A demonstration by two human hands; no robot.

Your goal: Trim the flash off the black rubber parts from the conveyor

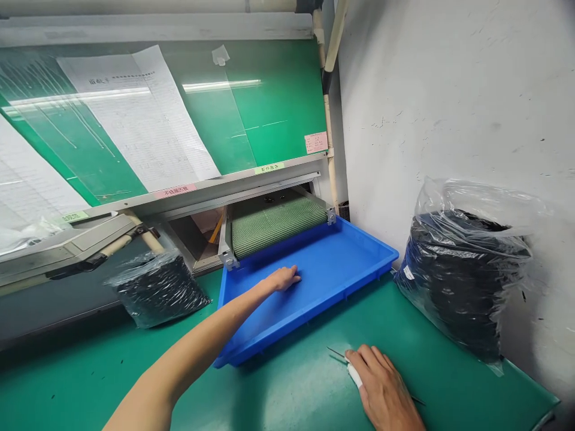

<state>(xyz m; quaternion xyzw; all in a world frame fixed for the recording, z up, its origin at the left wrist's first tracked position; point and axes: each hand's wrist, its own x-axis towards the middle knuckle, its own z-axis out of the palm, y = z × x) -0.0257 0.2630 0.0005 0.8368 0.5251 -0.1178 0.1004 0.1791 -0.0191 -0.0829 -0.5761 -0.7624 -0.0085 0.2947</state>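
Observation:
My left hand [284, 279] reaches over the blue tray [332, 254], its fingers curled together. Whatever they may hold is hidden or too small to name. Close to the near side of the tray, my right hand [381, 383] lies low over the green tabletop, wrapped round a white-handled tool [354, 376]. A thin metal tip sticks out of that tool toward the tray. The tray sits beneath the end of a green conveyor belt [278, 221], on which a few small dark pieces [269, 199] lie far back.
A large clear bag of black pieces [462, 281] stands at right against the white wall [449, 90]. Left of the tray is a smaller bag of black pieces [162, 290]. Small dark bits dot the green tabletop [81, 371]. Papers [139, 114] hang on the green panel.

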